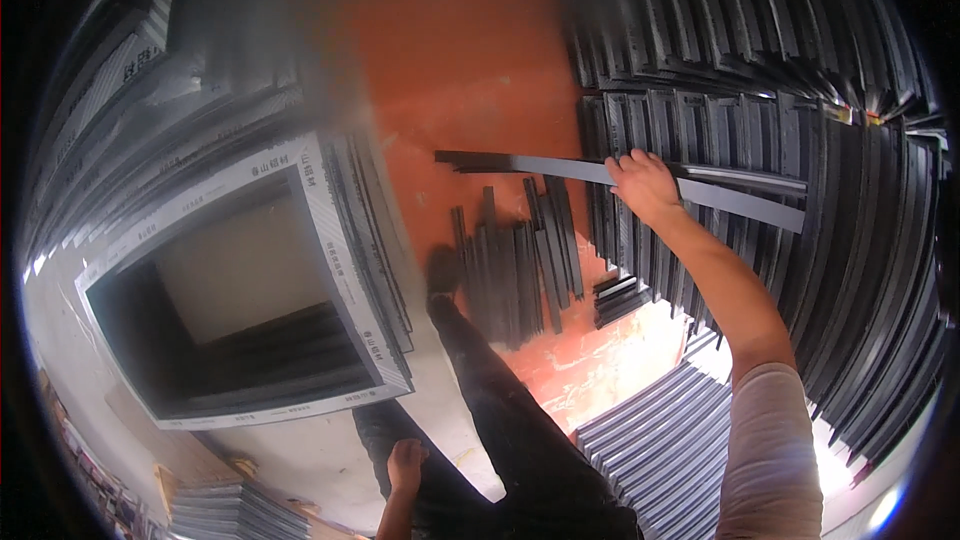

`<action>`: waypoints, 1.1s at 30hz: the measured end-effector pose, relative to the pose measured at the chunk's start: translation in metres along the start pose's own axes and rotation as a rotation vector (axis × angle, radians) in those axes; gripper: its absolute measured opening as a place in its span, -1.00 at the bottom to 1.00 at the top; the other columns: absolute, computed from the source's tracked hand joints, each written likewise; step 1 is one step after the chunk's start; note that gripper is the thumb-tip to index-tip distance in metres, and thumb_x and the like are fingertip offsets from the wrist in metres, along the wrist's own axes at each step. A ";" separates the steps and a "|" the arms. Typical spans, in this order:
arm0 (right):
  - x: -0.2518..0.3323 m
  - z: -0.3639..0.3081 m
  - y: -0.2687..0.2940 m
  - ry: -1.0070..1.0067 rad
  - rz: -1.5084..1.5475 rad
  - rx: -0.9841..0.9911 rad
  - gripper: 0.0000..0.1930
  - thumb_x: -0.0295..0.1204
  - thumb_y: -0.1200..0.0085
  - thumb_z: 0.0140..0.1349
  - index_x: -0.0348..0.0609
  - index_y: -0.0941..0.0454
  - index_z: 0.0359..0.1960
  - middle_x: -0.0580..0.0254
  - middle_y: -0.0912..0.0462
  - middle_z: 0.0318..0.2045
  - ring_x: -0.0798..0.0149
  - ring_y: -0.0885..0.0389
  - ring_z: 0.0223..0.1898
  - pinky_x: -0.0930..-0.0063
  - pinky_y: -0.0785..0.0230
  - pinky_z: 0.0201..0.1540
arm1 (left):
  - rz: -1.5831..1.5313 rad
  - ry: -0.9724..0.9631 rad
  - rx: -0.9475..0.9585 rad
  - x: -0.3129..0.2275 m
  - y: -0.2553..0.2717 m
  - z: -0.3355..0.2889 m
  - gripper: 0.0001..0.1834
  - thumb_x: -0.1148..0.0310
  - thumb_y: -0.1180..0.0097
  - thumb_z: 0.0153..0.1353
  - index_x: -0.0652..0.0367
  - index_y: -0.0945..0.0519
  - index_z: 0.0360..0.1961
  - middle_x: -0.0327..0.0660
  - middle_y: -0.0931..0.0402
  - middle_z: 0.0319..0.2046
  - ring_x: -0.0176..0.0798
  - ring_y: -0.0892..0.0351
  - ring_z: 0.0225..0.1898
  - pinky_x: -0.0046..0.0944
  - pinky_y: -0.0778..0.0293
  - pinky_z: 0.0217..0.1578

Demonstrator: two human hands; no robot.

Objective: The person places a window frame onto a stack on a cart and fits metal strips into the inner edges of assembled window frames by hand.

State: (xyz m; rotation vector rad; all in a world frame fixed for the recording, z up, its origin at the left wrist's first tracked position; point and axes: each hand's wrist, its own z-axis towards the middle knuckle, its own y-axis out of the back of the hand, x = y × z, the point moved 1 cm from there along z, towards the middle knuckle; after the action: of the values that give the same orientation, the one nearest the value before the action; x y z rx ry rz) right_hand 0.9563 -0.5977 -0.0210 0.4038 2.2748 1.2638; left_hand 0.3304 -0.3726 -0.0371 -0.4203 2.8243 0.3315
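Observation:
My right hand (643,183) is closed round a long, flat grey metal profile (560,168), its thumb and fingers over the strip's middle. A second, narrower strip (745,180) lies along its upper edge at the right end. The profile runs nearly level, its dark far end over the orange floor and its right end against the stacked frames (830,270). My left hand (405,464) hangs low by my thigh with curled fingers, and nothing shows in it. Below the profile, several dark profile pieces (515,275) lie side by side on the orange floor.
On the left stands a stack of rectangular frames with a white-taped front frame (318,200). More dark frames (690,0) are stacked at the upper right. Grey slats (665,430) lie at the lower right, and another stack (235,512) sits at the lower left. My shoe (443,270) is beside the loose pieces.

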 end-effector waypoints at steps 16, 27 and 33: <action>-0.037 0.009 -0.016 0.024 -0.130 -0.255 -0.76 -0.40 -0.02 0.07 -0.05 -0.57 -0.20 0.33 -0.48 -0.32 0.24 -0.43 -0.12 0.39 -0.28 -0.02 | -0.215 -0.008 -0.016 -0.030 -0.040 0.006 -0.79 0.35 0.04 0.35 0.31 -0.52 -0.26 -0.15 -0.58 -0.53 -0.33 -0.51 -0.52 -0.37 -0.43 -0.46; -0.029 0.012 -0.021 -0.058 -0.182 -0.159 -0.72 -0.39 -0.01 0.10 -0.05 -0.61 -0.15 0.32 -0.53 -0.31 0.22 -0.46 -0.12 0.25 -0.28 0.00 | -0.316 0.020 -0.086 -0.008 -0.031 0.010 -0.80 0.38 0.04 0.30 0.30 -0.54 -0.30 -0.15 -0.57 -0.56 -0.35 -0.48 -0.58 -0.38 -0.40 -0.52; -0.042 0.006 -0.026 -0.127 -0.224 -0.046 -0.63 -0.39 0.03 0.16 0.04 -0.57 0.03 0.30 -0.56 -0.27 0.22 -0.48 -0.13 0.16 -0.26 0.06 | -0.330 0.026 -0.097 -0.011 -0.028 0.012 -0.81 0.40 0.07 0.31 0.29 -0.54 -0.29 -0.16 -0.58 -0.54 -0.35 -0.48 -0.57 -0.39 -0.40 -0.52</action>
State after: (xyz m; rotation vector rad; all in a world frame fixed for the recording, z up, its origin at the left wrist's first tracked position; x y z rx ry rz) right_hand 0.9943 -0.6276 -0.0337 0.2001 2.1132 1.1417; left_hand 0.3521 -0.3923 -0.0505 -0.9018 2.7072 0.3946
